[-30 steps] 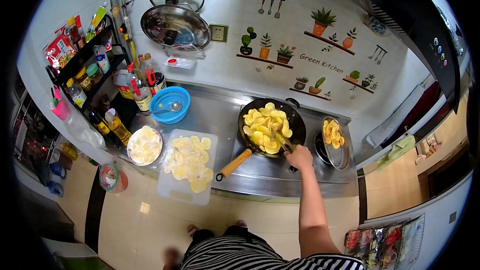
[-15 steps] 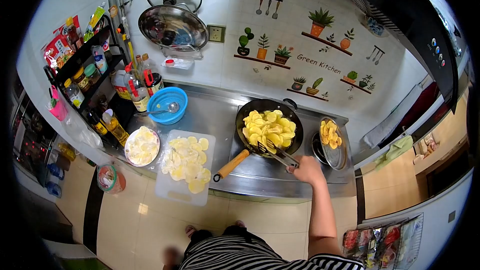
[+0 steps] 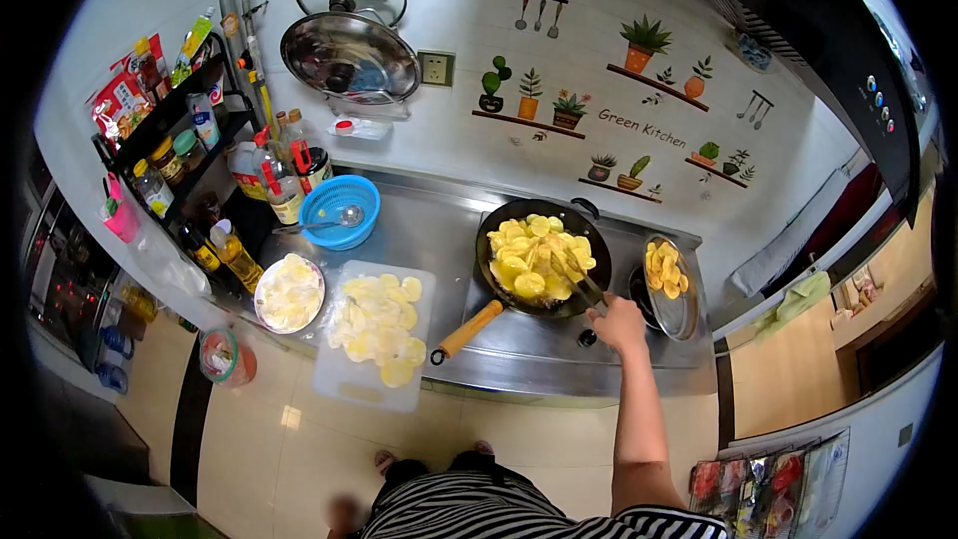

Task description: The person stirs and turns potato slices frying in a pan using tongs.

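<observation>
My right hand (image 3: 621, 323) is closed on metal tongs (image 3: 591, 289) with a slotted end, which reach into a black wok (image 3: 539, 206). Yellow potato slices (image 3: 529, 284) fill the wok, and the tongs' tips are among them on the right side. The wok's wooden handle (image 3: 467, 332) points toward me on the left. Right of my hand, browned slices (image 3: 665, 268) lie on an oval metal plate (image 3: 683, 321). At the bottom edge, what seems to be my left hand (image 3: 344, 515) is blurred beside my striped shirt, its fingers unreadable.
A white cutting board (image 3: 364, 389) with floured slices overhangs the counter's front edge. Beside it stand a plate (image 3: 260, 307) of pale slices and a blue basket (image 3: 369, 205) with a ladle. Bottles and a black rack (image 3: 225, 125) line the left; a range hood (image 3: 848, 70) hangs upper right.
The tongs have moved through the slices, shifting those at the front and right of the wok. My right hand stays at the wok's front right. The whole view has shifted slightly.
</observation>
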Demonstrator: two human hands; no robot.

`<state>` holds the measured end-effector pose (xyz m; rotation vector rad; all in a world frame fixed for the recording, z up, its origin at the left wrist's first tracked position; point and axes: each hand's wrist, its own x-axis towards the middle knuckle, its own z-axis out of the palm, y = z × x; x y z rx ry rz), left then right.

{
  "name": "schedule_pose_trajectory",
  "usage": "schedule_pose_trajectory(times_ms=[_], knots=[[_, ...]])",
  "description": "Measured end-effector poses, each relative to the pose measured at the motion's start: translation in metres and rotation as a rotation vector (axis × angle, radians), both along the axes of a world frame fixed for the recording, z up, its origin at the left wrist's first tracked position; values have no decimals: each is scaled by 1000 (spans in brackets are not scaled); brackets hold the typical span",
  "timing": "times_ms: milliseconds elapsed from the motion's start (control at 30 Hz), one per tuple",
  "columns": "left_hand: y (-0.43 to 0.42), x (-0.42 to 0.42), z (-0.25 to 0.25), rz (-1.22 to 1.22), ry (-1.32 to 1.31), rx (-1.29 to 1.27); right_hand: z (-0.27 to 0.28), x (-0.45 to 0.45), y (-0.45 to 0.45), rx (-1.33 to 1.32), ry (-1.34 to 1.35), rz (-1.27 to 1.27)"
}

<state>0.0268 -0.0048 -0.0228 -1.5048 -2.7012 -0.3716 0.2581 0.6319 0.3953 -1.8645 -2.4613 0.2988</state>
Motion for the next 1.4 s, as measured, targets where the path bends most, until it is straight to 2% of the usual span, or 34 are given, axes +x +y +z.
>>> schedule_pose_trajectory(times_ms=[100,167,200,367,467,600,667,800,867,900,967,1200,1267,1300,1333,1400], knots=[[-6,0,0,-8,-88,-73,0,7,13,18,40,-53],[-6,17,4,4,83,73,-3,7,26,28,37,-142],[-8,16,6,-1,93,69,-6,7,34,18,66,-152],[-16,5,7,7,-88,-52,-20,-15,47,-32,91,-175],[-16,-2,7,27,-191,-88,-35,-21,47,-24,59,-108],[-13,5,8,16,-215,-108,-10,-27,17,-100,59,-42],[-7,14,4,1,83,64,-6,-22,4,-87,54,-8],[-3,6,2,-67,241,105,-1,-10,-11,-104,0,43],[-4,-4,4,-29,-183,-158,3,-2,-10,-121,-27,51],[-2,-2,2,-30,-184,-156,8,2,-9,-123,1,74],[7,3,-1,-45,178,192,13,4,-6,-123,28,98],[7,7,-2,-51,195,176,2,-24,52,-10,55,-26],[1,12,-4,-86,387,30,-7,-40,74,7,80,-92],[1,15,-1,-81,389,28,-12,-47,82,6,81,-86],[1,23,4,291,-219,175,-15,-55,88,-3,98,-92],[3,34,20,658,-830,320,-19,-71,95,-32,116,-99]])
